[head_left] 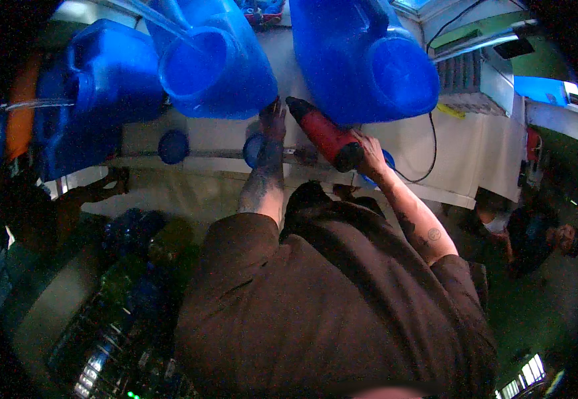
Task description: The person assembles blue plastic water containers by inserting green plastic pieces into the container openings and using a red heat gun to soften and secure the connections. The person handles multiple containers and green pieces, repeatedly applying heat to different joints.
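My right hand (369, 156) grips a red-and-black power tool (325, 136), shaped like a heat gun, its dark tip pointing up and left. My left hand (273, 123) reaches forward with its fingers stretched out, at the lower right side of a blue jug (249, 73) with a wide round mouth. Whether the fingers touch the jug is too dark to tell. A second blue jug (339, 66) stands just beyond the tool, its mouth toward the right. A round blue cap (254, 150) lies partly behind my left forearm, and another blue cap (388, 159) shows beside my right wrist.
More blue jugs (119, 73) stand at the left, near a loose blue cap (173, 146) on the pale table (422, 149). A black cord (433, 143) loops at the right, below a grey-white box (492, 83). Another person's hand (113, 183) is at left; a person (535, 233) is at right.
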Tool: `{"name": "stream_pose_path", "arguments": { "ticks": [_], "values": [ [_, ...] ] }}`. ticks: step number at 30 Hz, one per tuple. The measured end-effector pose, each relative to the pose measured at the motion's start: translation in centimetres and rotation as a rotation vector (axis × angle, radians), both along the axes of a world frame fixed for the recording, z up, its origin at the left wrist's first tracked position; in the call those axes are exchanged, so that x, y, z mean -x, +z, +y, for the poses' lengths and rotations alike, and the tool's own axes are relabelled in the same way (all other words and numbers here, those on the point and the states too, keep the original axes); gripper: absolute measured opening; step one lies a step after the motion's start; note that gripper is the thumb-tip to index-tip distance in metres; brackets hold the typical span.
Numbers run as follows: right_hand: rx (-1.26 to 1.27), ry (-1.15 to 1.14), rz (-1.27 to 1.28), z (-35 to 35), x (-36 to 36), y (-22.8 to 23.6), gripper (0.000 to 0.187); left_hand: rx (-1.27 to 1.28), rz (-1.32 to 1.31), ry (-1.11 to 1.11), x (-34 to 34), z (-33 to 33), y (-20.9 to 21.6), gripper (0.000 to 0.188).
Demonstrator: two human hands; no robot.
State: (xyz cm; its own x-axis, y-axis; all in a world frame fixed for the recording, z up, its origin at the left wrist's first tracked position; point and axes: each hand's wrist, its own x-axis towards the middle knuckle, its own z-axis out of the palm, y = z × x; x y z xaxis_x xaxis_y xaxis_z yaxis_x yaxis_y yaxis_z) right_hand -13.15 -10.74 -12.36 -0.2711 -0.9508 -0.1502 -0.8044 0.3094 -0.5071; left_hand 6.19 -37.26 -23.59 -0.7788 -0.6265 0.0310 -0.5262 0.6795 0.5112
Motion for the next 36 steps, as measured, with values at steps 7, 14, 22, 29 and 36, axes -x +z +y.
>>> {"name": "stream_pose_path", "arguments": {
  "ticks": [7,14,22,29,36],
  "values": [
    [0.101,0.251,0.144,-4.5,-2.6,2.2,0.04,-0.429,0.117,0.143,-8.5,0.8,3.2,0.048],
    [0.255,0.162,0.177,-6.5,-2.7,-0.4,0.041,-1.125,0.822,0.831,-24.3,4.9,6.0,0.048],
    [-0.039,0.274,0.237,-5.5,-5.7,6.1,0.049,-1.133,1.354,0.575,-28.4,-6.8,6.8,0.055],
    [0.061,0.153,-0.008,-12.5,-14.3,6.0,0.063,-1.267,1.435,0.771,-21.3,-20.4,2.6,0.055],
    [0.294,-0.036,-0.357,-24.4,-20.9,7.9,0.06,-1.384,1.377,0.866,-20.3,-24.3,0.8,0.054]
  ]
}}
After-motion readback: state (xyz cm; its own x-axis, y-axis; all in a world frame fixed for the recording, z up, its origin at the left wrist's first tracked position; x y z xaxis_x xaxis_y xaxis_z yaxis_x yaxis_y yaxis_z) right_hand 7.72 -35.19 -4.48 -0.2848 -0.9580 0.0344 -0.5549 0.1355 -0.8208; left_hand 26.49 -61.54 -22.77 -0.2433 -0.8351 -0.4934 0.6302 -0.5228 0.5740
